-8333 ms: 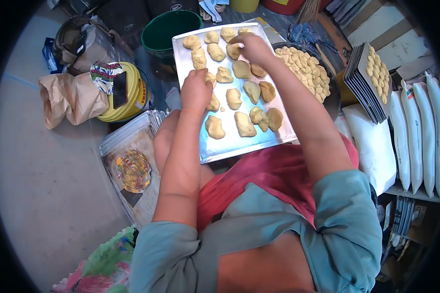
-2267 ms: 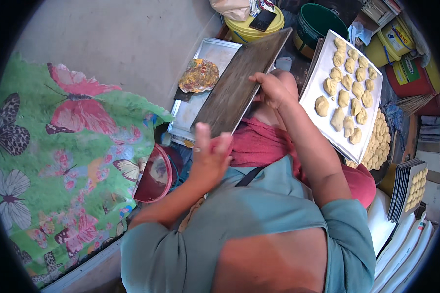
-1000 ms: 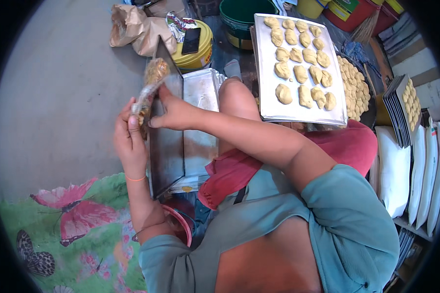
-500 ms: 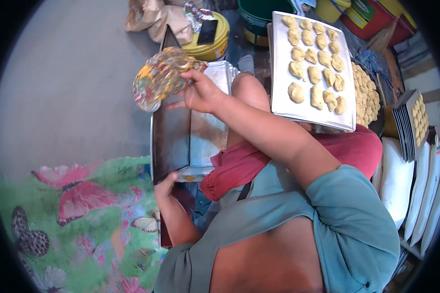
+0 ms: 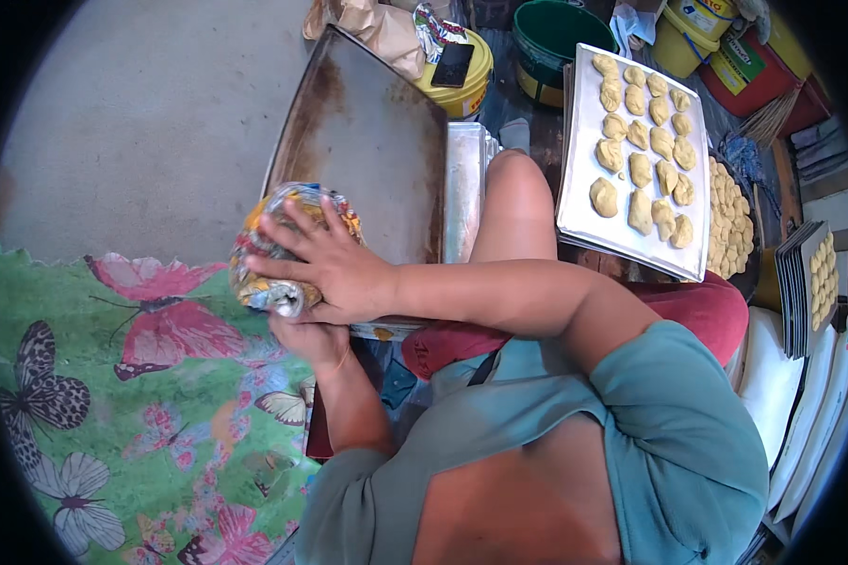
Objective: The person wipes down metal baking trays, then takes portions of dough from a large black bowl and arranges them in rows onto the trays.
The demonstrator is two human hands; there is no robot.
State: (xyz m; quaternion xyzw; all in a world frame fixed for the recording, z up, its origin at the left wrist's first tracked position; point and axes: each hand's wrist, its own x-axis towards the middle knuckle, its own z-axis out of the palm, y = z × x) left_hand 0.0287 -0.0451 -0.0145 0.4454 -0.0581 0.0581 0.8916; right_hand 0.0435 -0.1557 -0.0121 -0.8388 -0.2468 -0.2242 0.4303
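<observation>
My right hand (image 5: 344, 273) lies on a multicoloured round rag (image 5: 254, 247), fingers spread, pressing it onto the near left corner of a stained metal baking tray (image 5: 377, 141). The tray tilts, its inner face showing brown marks along the rim. Below the rag, my left hand (image 5: 311, 341) grips the tray's near corner; the rag and my right hand hide most of its fingers. More silvery trays (image 5: 464, 188) sit beneath and beside the tilted one, by my bare knee.
To the right, a tray of dough pieces (image 5: 639, 184) rests beside a round pan packed with dough balls (image 5: 728, 221). A yellow bucket (image 5: 476, 80) with a phone (image 5: 452, 65) on top and a green tub (image 5: 561, 42) stand ahead. A butterfly-print sheet (image 5: 160, 414) covers the floor at left.
My right hand has brought the rag down and toward me, from above the tray onto its near left corner. The tray has turned, showing more of its inner face. The view has shifted slightly.
</observation>
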